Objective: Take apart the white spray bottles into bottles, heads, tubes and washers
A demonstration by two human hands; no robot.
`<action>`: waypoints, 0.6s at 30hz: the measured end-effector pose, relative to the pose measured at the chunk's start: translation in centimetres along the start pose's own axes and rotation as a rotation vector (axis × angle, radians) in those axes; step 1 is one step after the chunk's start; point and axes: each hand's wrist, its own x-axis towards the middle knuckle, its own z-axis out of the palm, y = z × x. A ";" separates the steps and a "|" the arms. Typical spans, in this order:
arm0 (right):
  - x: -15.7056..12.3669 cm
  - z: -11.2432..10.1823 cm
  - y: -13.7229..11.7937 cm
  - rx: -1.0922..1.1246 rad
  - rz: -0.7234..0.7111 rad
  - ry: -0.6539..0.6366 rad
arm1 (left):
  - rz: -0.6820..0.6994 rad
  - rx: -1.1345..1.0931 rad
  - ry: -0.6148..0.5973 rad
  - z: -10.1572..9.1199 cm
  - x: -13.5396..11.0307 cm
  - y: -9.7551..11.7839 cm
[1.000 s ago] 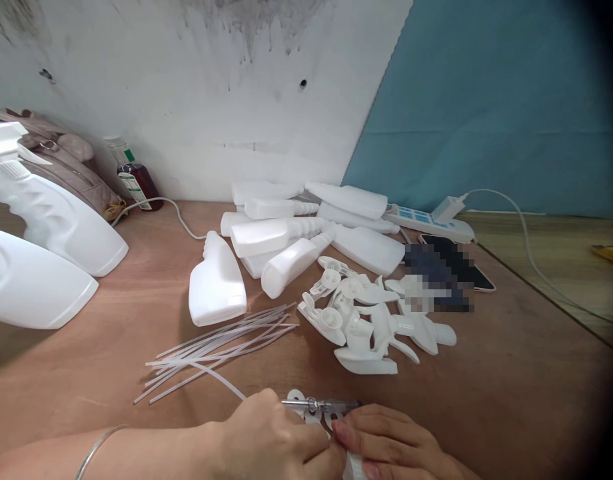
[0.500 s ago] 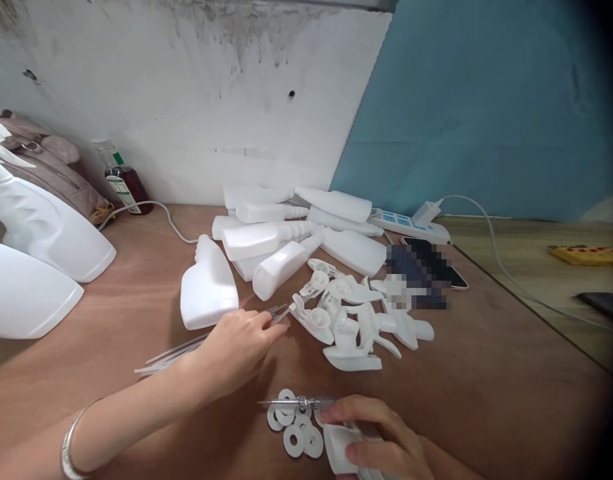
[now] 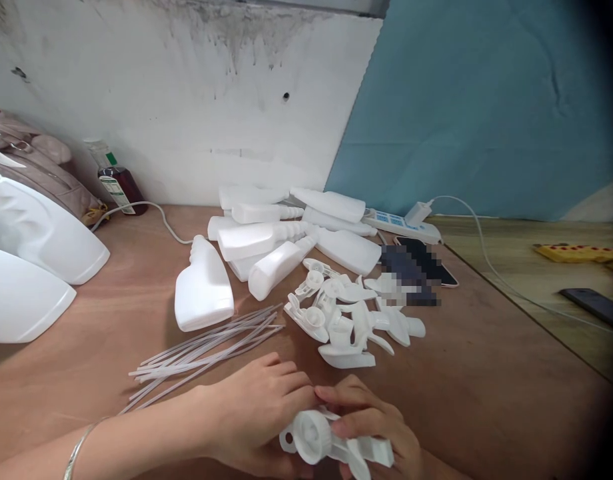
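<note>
In the lower middle, my right hand (image 3: 374, 417) is closed round a white trigger sprayer head (image 3: 311, 437), whose ribbed round cap faces me. My left hand (image 3: 266, 407) is right beside it, fingers bent and close together, fingertips meeting those of my right hand. What my left fingers grip, if anything, is hidden. A white piece with a hole (image 3: 288, 438) shows between my left hand and the cap; I cannot tell whether it is a loose washer. Thin clear tubes (image 3: 206, 353) lie in a loose bundle beyond my left forearm. More sprayer heads (image 3: 346, 320) are piled ahead of my hands.
White plastic bottles (image 3: 256, 237) lie heaped near the wall, and one bottle (image 3: 204, 287) lies apart. Larger white spray bottles (image 3: 46, 227) are at the left. A dark glass bottle (image 3: 119, 183), power strip (image 3: 401, 223), phone (image 3: 436, 263) and cable (image 3: 486, 247) are farther back.
My left hand has moved from the tubes down to my right hand. The sprayer head has turned, showing its cap. My hands now cover the washers and thin screwdriver-like tool seen earlier.
</note>
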 end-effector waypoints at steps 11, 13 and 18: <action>-1.1 0.3 0.0 -0.495 0.179 -0.018 | -0.376 -0.155 0.390 0.7 -1.8 -2.6; -0.9 0.3 -0.1 -0.591 0.197 -0.120 | -0.468 -0.184 0.452 1.6 -2.2 -2.9; -0.9 0.5 -0.2 -0.661 0.169 -0.155 | -0.452 -0.235 0.442 3.1 -2.5 -3.0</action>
